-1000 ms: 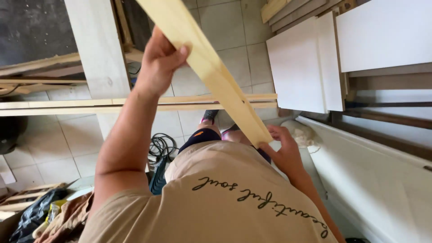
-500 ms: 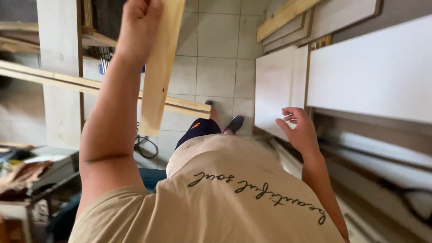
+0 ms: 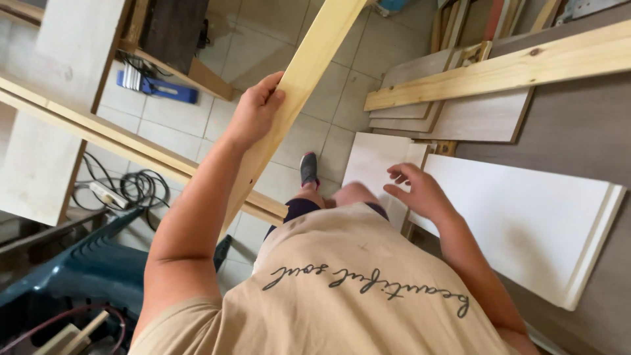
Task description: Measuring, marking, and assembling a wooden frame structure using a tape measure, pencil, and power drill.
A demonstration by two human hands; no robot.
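Left hand grips a pale wooden plank above the tiled floor; right hand hangs open beside white panels, with cables and stacked boards crowding the narrow passage.

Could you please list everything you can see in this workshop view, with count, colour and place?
Long wooden batten: one, pale yellow, running from top centre down to mid-left, gripped by the left hand.
White panels: at least two, white, leaning at right.
Pine plank: one, pale yellow, upper right, lying across grey-brown boards.
Wooden frame rail: one, light wood, crossing the left side.
Coiled cable: one, black, on the tiled floor at left.
Blue tool: one, blue, on the floor, upper left.
Machine: one, dark teal, lower left.
Shoe: one, grey, centre.
Shirt: one, beige, bottom centre.
Left hand: closed on the batten.
Right hand: open, fingers spread, holding nothing, beside the white panels.
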